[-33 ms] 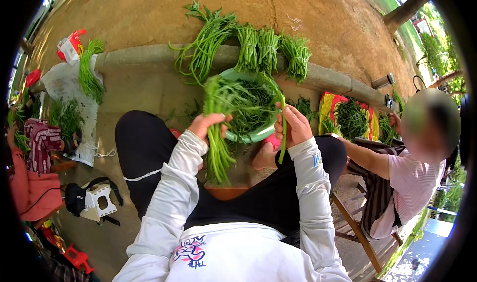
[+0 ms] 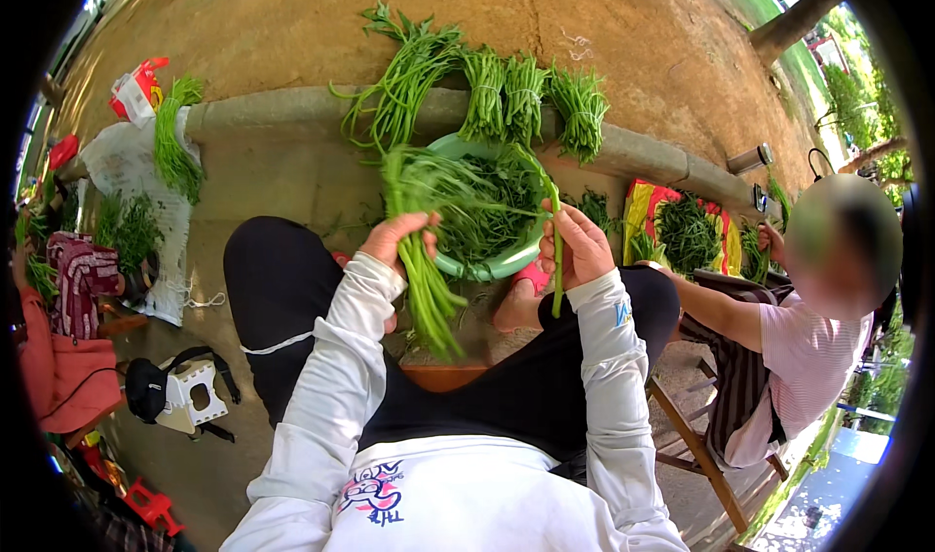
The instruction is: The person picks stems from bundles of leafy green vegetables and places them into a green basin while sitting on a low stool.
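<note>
Green stems [image 2: 430, 304] pinched in both hands [image 2: 397, 238] [image 2: 577, 247], left bunch's top [image 2: 409, 177] blurred, basin [image 2: 516, 259] partly hidden.

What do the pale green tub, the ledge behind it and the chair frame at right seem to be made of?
The tub looks like plastic: smooth, evenly coloured, slightly glossy rim. The ledge is probably concrete, perhaps stone: grey, matt, rounded. The chair frame appears wooden: brown, straight bars; whether it's varnished, I can't tell.

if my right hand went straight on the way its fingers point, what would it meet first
Beyond the green stem it holds, the right hand would probably meet the pale green basin at its rim, though depth is unclear.
</note>
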